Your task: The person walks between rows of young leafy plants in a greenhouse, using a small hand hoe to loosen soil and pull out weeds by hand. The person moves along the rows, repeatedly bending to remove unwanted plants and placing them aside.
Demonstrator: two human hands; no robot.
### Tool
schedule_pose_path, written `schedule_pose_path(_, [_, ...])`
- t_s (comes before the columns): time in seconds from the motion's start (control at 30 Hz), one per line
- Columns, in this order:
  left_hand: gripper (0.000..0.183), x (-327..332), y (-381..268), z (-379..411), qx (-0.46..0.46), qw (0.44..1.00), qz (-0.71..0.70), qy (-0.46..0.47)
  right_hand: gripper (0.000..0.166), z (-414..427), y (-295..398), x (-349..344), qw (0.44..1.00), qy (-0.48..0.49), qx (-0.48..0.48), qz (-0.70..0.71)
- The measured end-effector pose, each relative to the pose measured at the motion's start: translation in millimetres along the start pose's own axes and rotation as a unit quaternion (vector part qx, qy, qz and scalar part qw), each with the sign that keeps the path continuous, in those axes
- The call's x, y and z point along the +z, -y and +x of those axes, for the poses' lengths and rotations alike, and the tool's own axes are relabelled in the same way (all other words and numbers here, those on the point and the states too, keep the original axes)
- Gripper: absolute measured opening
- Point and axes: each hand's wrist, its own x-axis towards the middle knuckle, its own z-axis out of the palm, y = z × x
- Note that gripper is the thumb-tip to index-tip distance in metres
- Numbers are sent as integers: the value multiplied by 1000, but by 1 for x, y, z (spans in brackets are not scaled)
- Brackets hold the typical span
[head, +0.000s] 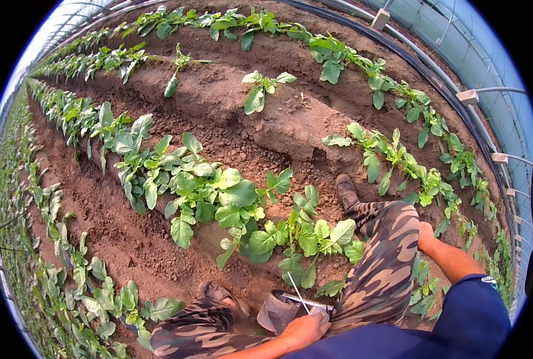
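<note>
Low between the knees, my left hand point(306, 331) holds a thin white stick point(298, 292) that points up and away, together with a small greyish piece at the fingers. A worn dark container point(279, 310) stands just beyond that hand; its contents cannot be made out. My right hand point(426, 237) rests against the outer side of the camouflage trouser leg point(385, 256), its fingers mostly hidden behind the leg. Leafy green plants point(300, 233) grow from the soil ridge straight ahead, between my two shoes.
More plant rows point(127, 143) run along raised soil ridges point(289, 121) on both sides. One shoe point(347, 192) is in the furrow beyond the plants, the other point(224, 296) nearer. A dark hose point(383, 42), metal pipe and plastic greenhouse wall point(486, 58) curve along the right.
</note>
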Motion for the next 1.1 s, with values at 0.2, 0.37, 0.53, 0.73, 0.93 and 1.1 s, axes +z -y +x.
schedule_pose_path(0.2, [44, -64, 35, -25, -8, 998, 15, -58, 17, 5, 25, -22, 998, -25, 37, 38])
schedule_pose_path(0.37, [44, -90, 53, -11, 46, 998, 32, -32, 17, -1, 47, -44, 997, 25, 65, -21])
schedule_pose_path(0.53, [49, -87, 47, -6, 45, 995, 73, -52, 17, -27, 47, -58, 995, -13, 100, 8])
schedule_pose_path(0.73, [45, -71, 22, -15, -6, 977, 134, -167, 28, -32, 49, -23, 968, -121, -2, 221])
schedule_pose_path(0.93, [46, -53, 10, -21, -6, 958, 145, -247, 34, 3, 40, -27, 961, -88, 64, 256])
schedule_pose_path(1.1, [45, -55, -1, -8, -2, 958, 147, -245, 28, -6, 56, -55, 981, -39, 72, 178])
